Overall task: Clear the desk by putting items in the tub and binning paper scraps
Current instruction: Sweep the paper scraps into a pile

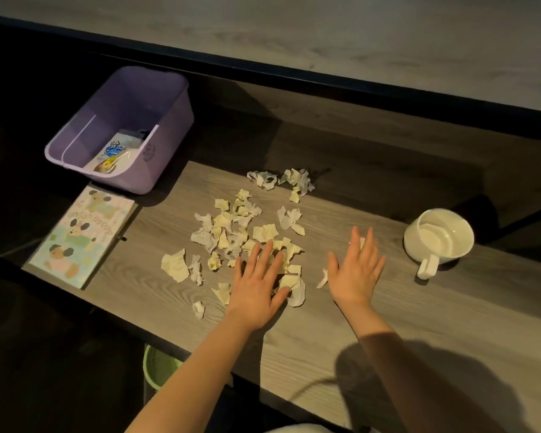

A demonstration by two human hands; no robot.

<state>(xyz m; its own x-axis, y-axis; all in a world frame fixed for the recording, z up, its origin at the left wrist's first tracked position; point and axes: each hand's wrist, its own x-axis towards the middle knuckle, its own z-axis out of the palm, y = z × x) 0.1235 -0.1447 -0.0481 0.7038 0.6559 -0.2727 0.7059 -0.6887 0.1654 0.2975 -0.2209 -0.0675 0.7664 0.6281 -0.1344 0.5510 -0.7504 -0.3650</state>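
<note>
Fingers of my left hand (256, 287) are spread flat, palm down, grasping nothing; they rest on the near edge of the scraps (241, 232). My right hand (355, 270) is likewise flat and released, fingers extended and slightly fanned, lying on the desk (372, 354) just right of the pile, with one small scrap under the fingertips and another beside the thumb. Scraps, yellow and white, are torn and crumpled, scattered across the desk centre, well apart from the tub (122, 129). Tub stands at the far left, upright, holding a few printed packets. Booklet (82, 235) lies flat just in front of the tub. Mug (438, 239) stands upright to the right of my right hand, handle toward me. Green bin (158, 365) shows below the near desk edge, under my left forearm.
</note>
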